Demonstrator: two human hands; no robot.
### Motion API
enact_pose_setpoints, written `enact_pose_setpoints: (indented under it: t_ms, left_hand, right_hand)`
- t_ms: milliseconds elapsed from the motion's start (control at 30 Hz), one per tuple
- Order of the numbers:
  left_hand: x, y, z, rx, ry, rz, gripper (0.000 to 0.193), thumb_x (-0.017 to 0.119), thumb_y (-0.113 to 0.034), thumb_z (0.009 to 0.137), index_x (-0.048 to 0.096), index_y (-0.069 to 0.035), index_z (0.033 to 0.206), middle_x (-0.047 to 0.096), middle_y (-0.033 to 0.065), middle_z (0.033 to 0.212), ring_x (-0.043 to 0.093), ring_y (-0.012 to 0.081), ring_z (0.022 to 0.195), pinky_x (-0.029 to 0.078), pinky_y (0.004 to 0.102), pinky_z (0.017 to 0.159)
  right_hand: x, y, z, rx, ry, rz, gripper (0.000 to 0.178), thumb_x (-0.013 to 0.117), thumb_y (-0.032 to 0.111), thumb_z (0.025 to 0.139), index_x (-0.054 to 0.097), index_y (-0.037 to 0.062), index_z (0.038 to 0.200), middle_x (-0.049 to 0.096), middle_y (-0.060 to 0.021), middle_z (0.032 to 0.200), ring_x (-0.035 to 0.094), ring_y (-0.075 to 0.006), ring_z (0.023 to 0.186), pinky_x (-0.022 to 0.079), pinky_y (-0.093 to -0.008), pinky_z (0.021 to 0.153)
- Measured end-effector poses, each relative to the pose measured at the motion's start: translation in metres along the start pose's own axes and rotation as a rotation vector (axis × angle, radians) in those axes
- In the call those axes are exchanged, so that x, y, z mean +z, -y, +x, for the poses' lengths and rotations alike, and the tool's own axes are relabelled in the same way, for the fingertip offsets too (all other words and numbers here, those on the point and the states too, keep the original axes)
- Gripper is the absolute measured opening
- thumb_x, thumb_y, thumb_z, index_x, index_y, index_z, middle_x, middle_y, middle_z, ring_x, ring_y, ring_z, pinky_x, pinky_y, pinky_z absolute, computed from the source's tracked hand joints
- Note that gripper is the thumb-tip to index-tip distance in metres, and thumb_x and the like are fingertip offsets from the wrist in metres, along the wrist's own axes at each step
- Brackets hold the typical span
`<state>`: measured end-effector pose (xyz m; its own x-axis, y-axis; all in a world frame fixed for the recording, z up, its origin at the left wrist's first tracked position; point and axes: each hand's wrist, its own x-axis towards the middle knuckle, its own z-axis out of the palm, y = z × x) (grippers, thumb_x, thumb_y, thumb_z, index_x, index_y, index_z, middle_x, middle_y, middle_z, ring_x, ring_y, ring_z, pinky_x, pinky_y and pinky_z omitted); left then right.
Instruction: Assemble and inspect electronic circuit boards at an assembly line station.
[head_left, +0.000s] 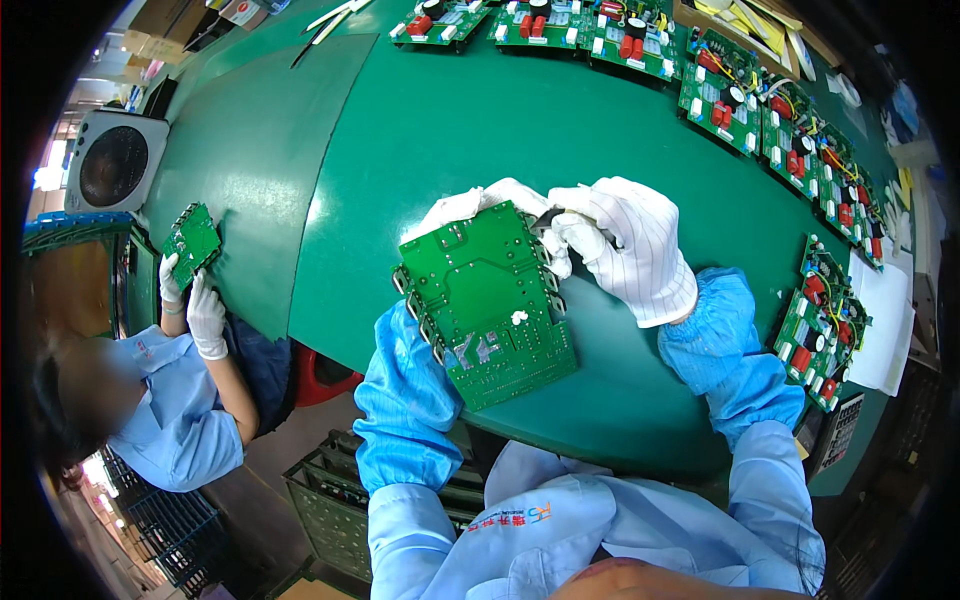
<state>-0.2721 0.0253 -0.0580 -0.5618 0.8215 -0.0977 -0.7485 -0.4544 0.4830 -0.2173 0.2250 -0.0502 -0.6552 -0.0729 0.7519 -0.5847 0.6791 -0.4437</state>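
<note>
A green circuit board (488,292) is held up, tilted, over the near part of the table, its solder side facing me. Metal clips line its left and right edges, and a white blob sits on its lower half. My left hand (455,208), in a white glove, grips it from behind, so most of its fingers are hidden. At the board's upper right edge, my right hand (638,245) in a striped white glove has its fingers pinched together. A small dark thing shows at those fingertips, too small to name.
Several populated circuit boards (632,42) curve along the table's far and right edges. White paper (882,320) and a calculator-like keypad (835,435) lie at right. On the left, a co-worker (180,400) handles another green board (192,243) near a fan (115,162). A crate (330,500) stands below.
</note>
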Motion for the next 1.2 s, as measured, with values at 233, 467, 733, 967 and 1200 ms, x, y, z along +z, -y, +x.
enact_pose_setpoints:
  t_ms: [233, 467, 733, 967, 1200]
  left_hand:
    - [0.003, -0.001, -0.002, 0.009, -0.008, 0.014, 0.054, 0.040, -0.046, 0.097, 0.058, 0.002, 0.114, 0.062, 0.0257, 0.095, 0.064, 0.0421, 0.084, 0.055, 0.0484, 0.071]
    - [0.001, 0.001, -0.002, 0.014, 0.027, -0.003, 0.054, 0.041, -0.045, 0.097, 0.058, 0.003, 0.115, 0.062, 0.0264, 0.098, 0.064, 0.0418, 0.087, 0.055, 0.0491, 0.074]
    - [0.003, -0.009, 0.002, 0.080, 0.073, -0.069, 0.053, 0.042, -0.040, 0.098, 0.058, 0.006, 0.119, 0.063, 0.0267, 0.103, 0.063, 0.0407, 0.094, 0.053, 0.0514, 0.083]
    - [0.004, -0.021, -0.002, 0.350, -0.149, -0.149, 0.052, 0.040, -0.038, 0.098, 0.056, 0.005, 0.123, 0.061, 0.0268, 0.110, 0.060, 0.0410, 0.100, 0.052, 0.0534, 0.086]
    - [0.011, -0.023, -0.014, 0.528, -0.213, -0.045, 0.052, 0.040, -0.038, 0.099, 0.054, 0.004, 0.126, 0.062, 0.0243, 0.111, 0.060, 0.0393, 0.101, 0.050, 0.0520, 0.091]
  right_hand:
    - [-0.007, 0.002, 0.002, 0.018, 0.091, -0.018, 0.016, 0.072, 0.019, 0.082, 0.070, 0.0085, 0.094, 0.064, -0.0040, 0.077, 0.060, -0.0227, 0.061, 0.048, -0.0330, 0.055]
    - [-0.002, 0.006, 0.005, 0.055, 0.032, 0.054, 0.013, 0.071, 0.017, 0.083, 0.070, 0.0075, 0.092, 0.063, -0.0052, 0.074, 0.058, -0.0254, 0.059, 0.047, -0.0341, 0.055]
    - [-0.011, 0.010, 0.001, 0.700, 0.092, 0.702, 0.026, 0.057, 0.020, 0.099, 0.060, 0.0007, 0.116, 0.061, 0.0011, 0.082, 0.050, -0.0046, 0.068, 0.044, -0.0209, 0.060]
    - [-0.006, -0.002, -0.002, 1.113, 0.221, 1.032, 0.044, 0.052, 0.036, 0.100, 0.057, 0.0015, 0.126, 0.052, 0.0013, 0.087, 0.039, -0.0036, 0.059, 0.031, -0.0181, 0.050]
    - [-0.016, -0.004, -0.002, 1.190, 0.469, 0.994, 0.042, 0.053, 0.037, 0.098, 0.060, 0.0053, 0.124, 0.064, -0.0062, 0.104, 0.053, -0.0066, 0.060, 0.031, -0.0174, 0.044]
